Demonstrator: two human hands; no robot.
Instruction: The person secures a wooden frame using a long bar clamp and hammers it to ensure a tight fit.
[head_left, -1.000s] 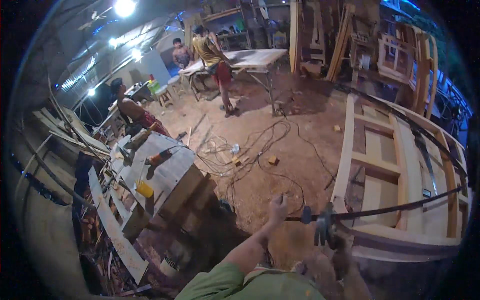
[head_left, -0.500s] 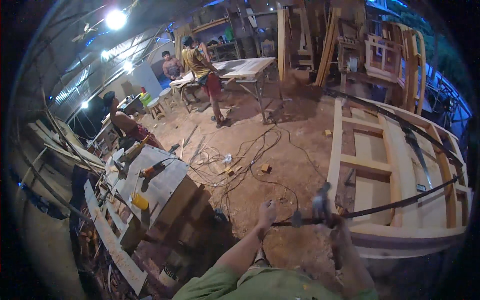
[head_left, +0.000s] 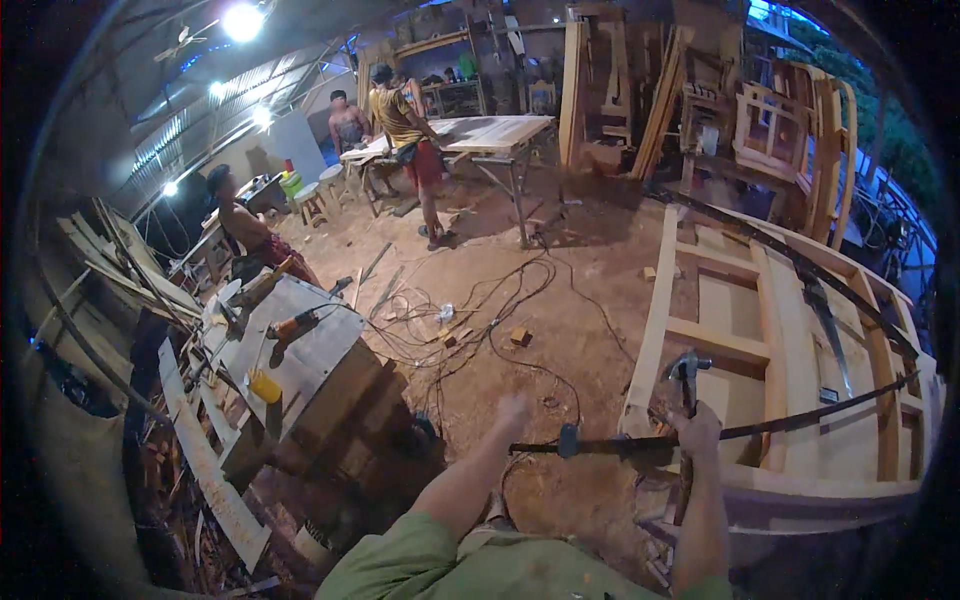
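My right hand (head_left: 697, 428) grips a hammer (head_left: 686, 368), its metal head up and its handle pointing down, above the near corner of a large pale wooden frame (head_left: 722, 344). Passing just under that hand, a long dark bar clamp (head_left: 640, 444) lies across the frame's near side. A blue-grey jaw (head_left: 568, 440) sits near the bar's left end. My left hand (head_left: 512, 412) is raised over the dirt floor, beyond that end; motion smears its fingers. A second dark bar (head_left: 770, 236) crosses the frame's far side.
At left stands a work table (head_left: 318, 340) with a power tool (head_left: 292, 326) and a yellow cup (head_left: 263, 386). Cables (head_left: 490, 312) and wood blocks (head_left: 520, 337) litter the floor. People (head_left: 402, 122) work around a far table (head_left: 500, 132). Boards (head_left: 664, 105) lean behind.
The hammer, blurred before, has moved right and slightly up in my right hand. My left hand has shifted slightly left and up. The view has also shifted a little.
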